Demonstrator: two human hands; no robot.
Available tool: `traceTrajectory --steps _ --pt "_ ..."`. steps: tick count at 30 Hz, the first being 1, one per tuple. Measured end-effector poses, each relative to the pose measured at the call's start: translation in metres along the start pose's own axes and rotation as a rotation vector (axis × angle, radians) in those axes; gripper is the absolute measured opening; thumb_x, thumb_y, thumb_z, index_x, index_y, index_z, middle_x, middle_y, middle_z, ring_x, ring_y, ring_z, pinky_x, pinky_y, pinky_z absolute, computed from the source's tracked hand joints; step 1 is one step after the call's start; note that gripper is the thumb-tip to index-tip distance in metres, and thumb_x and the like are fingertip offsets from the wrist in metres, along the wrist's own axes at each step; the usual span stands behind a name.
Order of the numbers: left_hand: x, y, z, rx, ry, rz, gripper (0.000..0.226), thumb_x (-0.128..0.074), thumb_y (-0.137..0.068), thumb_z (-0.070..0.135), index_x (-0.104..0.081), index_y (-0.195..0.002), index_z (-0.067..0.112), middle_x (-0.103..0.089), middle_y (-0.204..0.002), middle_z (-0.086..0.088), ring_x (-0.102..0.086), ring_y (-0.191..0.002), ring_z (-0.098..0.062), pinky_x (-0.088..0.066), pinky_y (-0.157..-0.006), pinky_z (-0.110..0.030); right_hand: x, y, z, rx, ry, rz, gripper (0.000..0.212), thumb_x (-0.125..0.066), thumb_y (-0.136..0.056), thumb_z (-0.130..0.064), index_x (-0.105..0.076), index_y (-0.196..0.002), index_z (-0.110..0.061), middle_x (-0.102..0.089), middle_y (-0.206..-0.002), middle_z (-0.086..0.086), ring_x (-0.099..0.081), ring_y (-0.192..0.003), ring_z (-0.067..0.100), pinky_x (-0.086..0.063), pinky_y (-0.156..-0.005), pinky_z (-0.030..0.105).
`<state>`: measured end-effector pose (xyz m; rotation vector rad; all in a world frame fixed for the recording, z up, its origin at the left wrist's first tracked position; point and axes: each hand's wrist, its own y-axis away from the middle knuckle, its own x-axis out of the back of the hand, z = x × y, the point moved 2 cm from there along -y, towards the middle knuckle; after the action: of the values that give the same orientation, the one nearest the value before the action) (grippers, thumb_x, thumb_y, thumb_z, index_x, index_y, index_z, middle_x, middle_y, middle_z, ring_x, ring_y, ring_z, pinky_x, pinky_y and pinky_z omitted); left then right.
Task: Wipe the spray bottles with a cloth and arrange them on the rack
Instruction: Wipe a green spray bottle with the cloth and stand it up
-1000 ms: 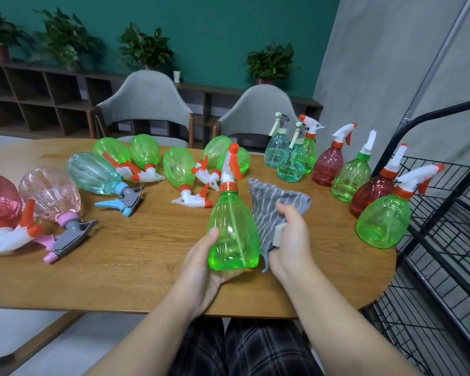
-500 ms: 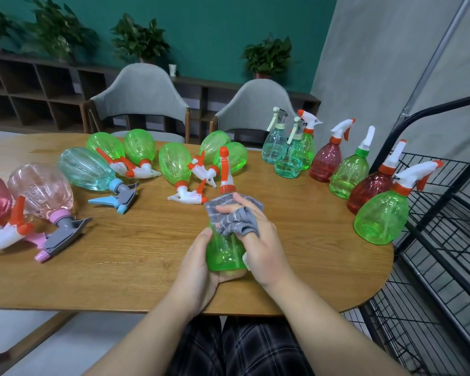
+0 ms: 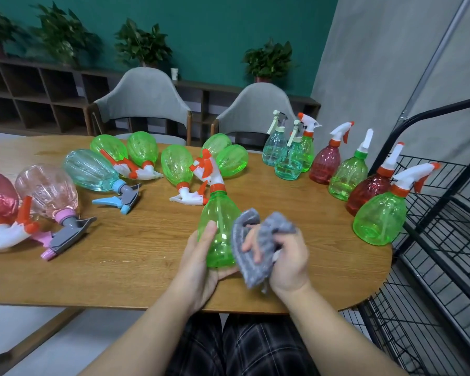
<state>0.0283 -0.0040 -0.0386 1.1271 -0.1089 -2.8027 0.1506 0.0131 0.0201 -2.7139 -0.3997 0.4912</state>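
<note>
one green bottle mid-wipe, many more waiting

one bottle is in hand; the rest are parked on the wooden table [image 3: 125, 267]. at nine o'clock, a pink and a pale pink bottle lie on their sides, then a teal one and a scatter of green ones toward eleven and twelve, all lying down and, by my reading, not yet wiped.

at six o'clock, the left hand [image 3: 201, 264] cups the base and lower side of the green spray bottle [image 3: 219, 226], fingers curled round it, thumb up the near wall. the bottle stands roughly upright, leaning slightly, its orange-and-white trigger head pointing away.

just right of it, the right hand [image 3: 288, 256] is clamped on a bunched grey cloth [image 3: 255, 245], which presses against the bottle's right flank. so the step is the wipe itself, partway through that one bottle.

from one to three o'clock stand upright bottles, clear-teal, red and green, apparently the finished batch. at three o'clock, beside the table edge, the black wire rack [image 3: 445, 240] shows bare shelves in the part in view.

next, likely: turn the bottle in the left palm so the cloth reaches its far side, then stand it with the upright ones or on the rack.
</note>
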Motion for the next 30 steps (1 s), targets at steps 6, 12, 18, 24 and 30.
traceTrajectory --steps 6,12,18,24,30 --pt "0.003 0.002 0.001 0.004 0.022 -0.034 0.054 -0.056 -0.078 0.044 -0.059 -0.123 0.015 -0.071 -0.113 -0.013 -0.070 -0.092 -0.028 -0.060 -0.063 -0.040 0.016 -0.021 -0.008 -0.426 -0.299 0.436 0.022 -0.051 -0.093 -0.024 -0.064 -0.087 -0.007 -0.072 -0.086 0.013 -0.066 -0.080 0.028 -0.052 -0.080 0.040" --pt "-0.002 0.002 -0.001 -0.017 -0.108 -0.082 0.053 -0.055 -0.081 0.047 -0.057 -0.129 0.025 -0.071 -0.116 -0.007 -0.072 -0.093 -0.022 -0.058 -0.070 -0.041 -0.016 -0.029 -0.003 -0.186 0.444 0.022 0.016 -0.052 -0.092 -0.021 -0.065 -0.101 -0.019 -0.067 -0.110 0.003 -0.058 -0.108 0.020 -0.041 -0.094 0.034" --pt "-0.002 0.002 -0.001 -0.033 -0.147 -0.091 0.051 -0.046 -0.087 0.045 -0.051 -0.137 0.036 -0.069 -0.123 0.000 -0.070 -0.098 -0.020 -0.057 -0.073 -0.047 -0.015 -0.025 0.013 0.079 0.762 -0.163 0.054 -0.040 -0.078 -0.022 -0.061 -0.127 -0.021 -0.042 -0.124 -0.031 -0.024 -0.138 -0.001 -0.016 -0.112 0.016" --pt "-0.004 0.002 0.000 -0.006 -0.156 -0.064 0.038 -0.034 -0.102 0.039 -0.054 -0.133 0.032 -0.068 -0.123 -0.006 -0.070 -0.100 -0.023 -0.057 -0.076 -0.052 -0.016 -0.017 0.016 0.176 0.749 -0.187 0.048 -0.041 -0.074 -0.030 -0.072 -0.110 -0.017 -0.052 -0.113 -0.030 -0.036 -0.127 -0.005 -0.028 -0.112 0.028" --pt "-0.007 0.005 0.001 0.036 -0.111 -0.047 0.045 -0.029 -0.103 0.041 -0.057 -0.132 0.021 -0.070 -0.120 -0.009 -0.068 -0.107 -0.026 -0.058 -0.073 -0.048 -0.013 -0.010 0.014 0.240 0.719 -0.188 0.052 -0.038 -0.068 -0.032 -0.075 -0.100 -0.015 -0.058 -0.116 -0.014 -0.046 -0.122 0.003 -0.027 -0.113 0.047"
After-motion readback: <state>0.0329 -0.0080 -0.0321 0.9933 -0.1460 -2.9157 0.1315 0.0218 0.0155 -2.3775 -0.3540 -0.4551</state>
